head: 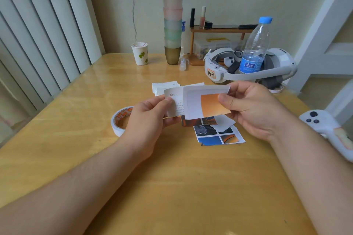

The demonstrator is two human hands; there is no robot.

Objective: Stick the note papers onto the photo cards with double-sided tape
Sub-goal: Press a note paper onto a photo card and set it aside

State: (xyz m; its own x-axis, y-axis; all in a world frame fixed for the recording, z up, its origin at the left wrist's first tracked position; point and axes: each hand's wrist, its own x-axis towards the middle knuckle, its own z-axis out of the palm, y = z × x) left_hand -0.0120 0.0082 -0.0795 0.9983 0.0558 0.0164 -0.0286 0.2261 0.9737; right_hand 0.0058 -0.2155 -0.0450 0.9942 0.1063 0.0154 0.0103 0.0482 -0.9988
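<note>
Fingers of the left hand (150, 114) curl round the left edge of a note paper (174, 102), thumb on top, pinching it; fingers of the right hand (250, 108) pinch the right side of a photo card (202, 103), thumb pressed on its orange patch. Both sheets are held up above the middle of the table (172, 187), the card overlapping the note paper's right half, so the two appear to touch. Whether tape already sits between them cannot be told

Both pieces look thin, light and bendy; the card's top right corner curls slightly. They would likely flop if held by one corner, so an edge pinch with thumb above and fingers beneath, as now, seems the safest hold. The card's printed face may be glossy and a little slippery

Directly below the held sheets, at 6 o'clock from them, more photo cards (219, 135) lie on the table in a loose pile. At 12 o'clock, just behind, sits a small stack of white note papers (162, 87). At 9 o'clock, beside the left hand, lies a roll of double-sided tape (119, 120), partly hidden by that hand

Farther out, at 1 o'clock, a clear water bottle (256, 47) stands inside a white headset (248, 66). At 11 o'clock stands a paper cup (140, 54), with a tall stack of tumblers (172, 15) near it
</note>
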